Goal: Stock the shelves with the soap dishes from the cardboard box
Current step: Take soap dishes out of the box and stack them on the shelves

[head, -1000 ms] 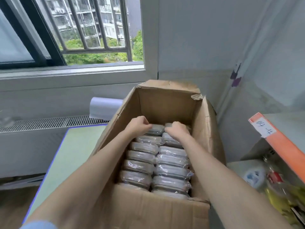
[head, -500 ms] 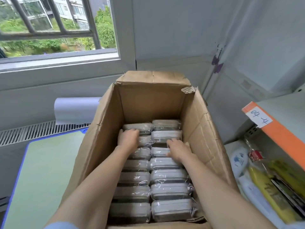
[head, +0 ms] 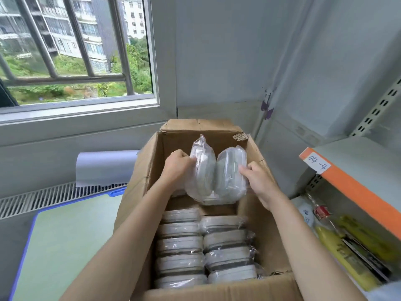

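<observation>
Open cardboard box (head: 141, 187) with two rows of plastic-wrapped soap dishes (head: 204, 250) packed on edge at its near end, left hand (head: 176, 165) gripping one wrapped dish (head: 200, 170) and right hand (head: 258, 179) gripping another (head: 232, 177), both raised side by side above the far end.

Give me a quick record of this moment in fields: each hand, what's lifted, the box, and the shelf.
left hand: grips a wrapped soap dish, raised above the rows
right hand: grips a second wrapped dish, touching the first
cardboard box: open, two rows of wrapped dishes on edge, gap at the far end
shelf: to the right, orange edge with a handwritten label, yellow bottles beneath
</observation>
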The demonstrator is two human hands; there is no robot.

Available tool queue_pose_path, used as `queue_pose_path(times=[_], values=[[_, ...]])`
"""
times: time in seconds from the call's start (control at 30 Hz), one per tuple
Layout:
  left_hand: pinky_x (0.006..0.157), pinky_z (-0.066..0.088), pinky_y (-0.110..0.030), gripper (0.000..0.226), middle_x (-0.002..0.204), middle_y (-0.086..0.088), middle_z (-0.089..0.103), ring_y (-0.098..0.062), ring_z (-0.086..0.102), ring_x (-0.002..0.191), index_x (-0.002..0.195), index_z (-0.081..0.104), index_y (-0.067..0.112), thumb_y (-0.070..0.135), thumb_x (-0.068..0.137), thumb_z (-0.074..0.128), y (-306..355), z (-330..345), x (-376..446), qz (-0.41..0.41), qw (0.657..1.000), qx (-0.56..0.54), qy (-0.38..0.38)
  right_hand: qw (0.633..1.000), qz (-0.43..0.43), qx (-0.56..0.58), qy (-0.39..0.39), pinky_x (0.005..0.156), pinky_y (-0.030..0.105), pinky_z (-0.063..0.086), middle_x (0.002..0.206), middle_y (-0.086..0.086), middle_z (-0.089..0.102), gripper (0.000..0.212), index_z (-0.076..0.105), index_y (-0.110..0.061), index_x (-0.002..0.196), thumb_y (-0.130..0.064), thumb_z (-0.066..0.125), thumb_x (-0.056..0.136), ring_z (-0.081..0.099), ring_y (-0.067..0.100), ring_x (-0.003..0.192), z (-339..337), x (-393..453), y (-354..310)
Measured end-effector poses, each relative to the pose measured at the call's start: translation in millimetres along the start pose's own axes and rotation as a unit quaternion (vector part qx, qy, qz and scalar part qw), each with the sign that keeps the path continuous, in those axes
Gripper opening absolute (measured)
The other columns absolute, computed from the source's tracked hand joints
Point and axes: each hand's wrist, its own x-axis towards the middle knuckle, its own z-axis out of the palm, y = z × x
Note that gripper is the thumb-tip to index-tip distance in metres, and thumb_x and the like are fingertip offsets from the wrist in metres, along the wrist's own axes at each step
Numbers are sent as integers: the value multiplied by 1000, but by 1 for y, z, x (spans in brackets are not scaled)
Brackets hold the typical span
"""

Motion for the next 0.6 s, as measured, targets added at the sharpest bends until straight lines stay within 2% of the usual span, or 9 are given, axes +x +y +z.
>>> queue_pose_path(times=[0.07,0.13,0.17,0.23,0.3,0.37,0.47,0.53,0.6], values=[[50,36,-24,27,64,0,49,-11,46,57,67,48,13,13,93,57,7,-16,-19,-13,990,-139,-21,978,-9,207,20,75,37,52,95,6,64,12,54,-19,93,-23,45,100,61,17,84,-7,-26,0],[46,35,-18,30,54,1,51,-12,49,49,66,54,9,7,96,49,6,-27,-35,-36,962,-264,-62,926,-7,374,44,63,29,57,93,1,69,18,61,-20,100,-20,43,100,67,13,80,-11,-52,1],[47,38,-17,32,54,-1,55,-14,52,49,67,58,7,6,96,45,3,-29,-42,-47,946,-307,-91,906,0,420,56,59,27,56,90,0,70,21,63,-19,101,-21,42,100,68,12,76,-12,-62,4],[52,46,-22,36,69,-6,64,-17,61,60,78,65,8,19,100,38,-3,-28,-55,-64,933,-322,-145,895,4,443,59,61,29,57,90,1,73,32,67,-19,103,-35,40,100,71,14,77,-7,-81,5],[66,54,-33,47,93,-7,72,-22,68,84,99,69,15,46,100,34,-10,-21,-62,-73,942,-287,-155,901,-15,431,55,77,36,57,104,3,73,46,65,-21,115,-54,41,93,71,17,94,1,-96,5],[73,56,-40,52,102,-6,73,-24,70,91,108,69,18,61,91,44,-11,-18,-72,-44,949,-259,-173,911,-30,407,62,91,43,52,117,5,69,55,58,-22,127,-54,58,82,67,21,107,7,-108,8],[60,53,-33,70,98,-15,66,-24,68,81,114,59,0,50,69,78,-9,-19,-88,11,946,-251,-205,910,-18,404,88,87,41,54,111,5,72,56,56,-23,124,-27,72,70,70,20,98,3,-128,17],[59,52,-29,60,92,-15,65,-22,67,77,107,59,-1,36,65,82,-9,-16,-105,41,940,-248,-231,915,-20,389,107,81,37,55,109,4,72,61,55,-23,124,-22,77,67,70,19,96,-4,-145,25],[61,53,-29,59,93,-15,68,-24,68,78,108,60,0,32,63,81,-5,-9,-125,33,932,-258,-253,916,-34,374,141,82,36,55,109,1,72,60,56,-24,122,-24,76,65,70,17,97,-14,-165,32]])
